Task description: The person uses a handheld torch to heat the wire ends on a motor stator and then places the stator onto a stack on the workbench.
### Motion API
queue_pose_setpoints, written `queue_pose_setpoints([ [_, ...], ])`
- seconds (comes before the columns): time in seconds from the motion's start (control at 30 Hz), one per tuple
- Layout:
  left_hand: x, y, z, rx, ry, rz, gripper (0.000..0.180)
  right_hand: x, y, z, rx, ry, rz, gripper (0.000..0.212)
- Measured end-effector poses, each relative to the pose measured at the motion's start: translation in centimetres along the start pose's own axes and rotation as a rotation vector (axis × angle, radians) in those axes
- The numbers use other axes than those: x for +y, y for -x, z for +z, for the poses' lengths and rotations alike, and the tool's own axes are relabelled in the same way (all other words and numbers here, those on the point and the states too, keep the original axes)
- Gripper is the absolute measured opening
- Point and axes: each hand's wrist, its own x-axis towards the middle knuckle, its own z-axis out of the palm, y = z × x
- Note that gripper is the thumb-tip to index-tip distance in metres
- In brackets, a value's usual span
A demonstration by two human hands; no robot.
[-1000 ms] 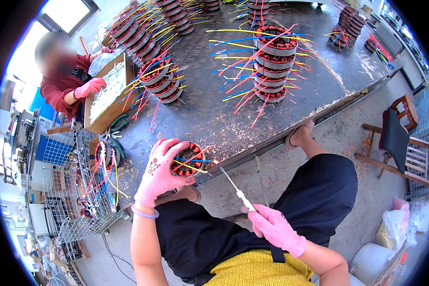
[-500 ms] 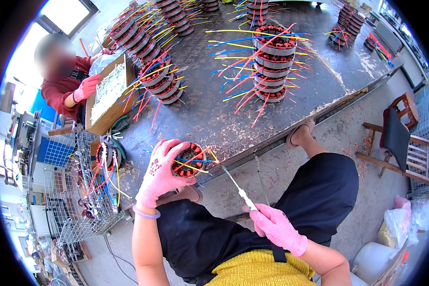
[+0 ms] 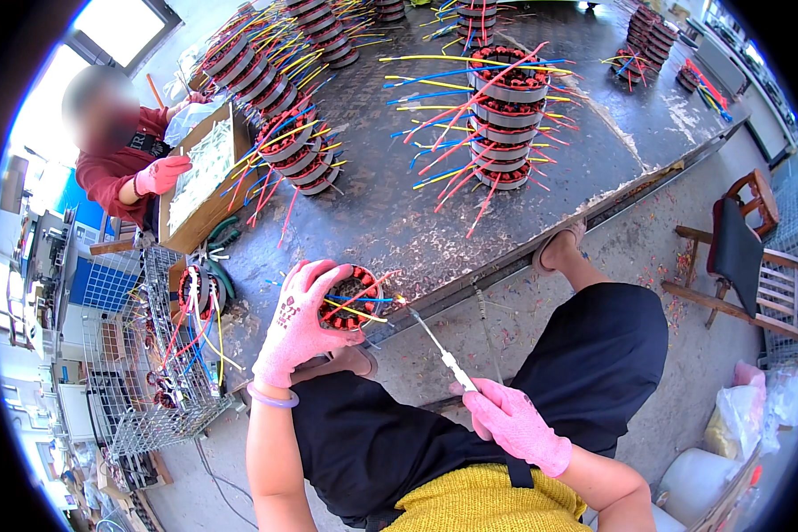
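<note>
Scuffed dark table [image 3: 390,204] lies ahead. Left hand [image 3: 303,324], forearm [image 3: 275,457] reaching forward, clamps a wired ring [image 3: 371,285] at the table's near edge. Right hand [image 3: 516,427], forearm [image 3: 605,483] slanting up-left, encloses a white-handled wand [image 3: 452,363]; its tip flame [image 3: 401,300] stands near the ring's wires [image 3: 363,313]. Stacked rings [image 3: 508,115] stand beyond.

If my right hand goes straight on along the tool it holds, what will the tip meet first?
Beyond the white-handled tool and the glow near its tip, probably a red wire of the stator in your left hand; depth is unclear.
</note>
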Motion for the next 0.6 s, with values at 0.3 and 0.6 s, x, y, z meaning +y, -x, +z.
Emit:
queue_pose_setpoints([
  [0.3, 0.04, 0.02, 0.09, 0.02, 0.001, 0.013, 0.094, -0.14, 0.01, 0.04, 0.017, 0.034, -0.002, 0.038],
  [0.6, 0.13, 0.04, 0.03, 0.013, 0.015, -0.001, 0.092, 0.1, -0.11, 0.11, 0.01, 0.013, -0.015, 0.039],
])
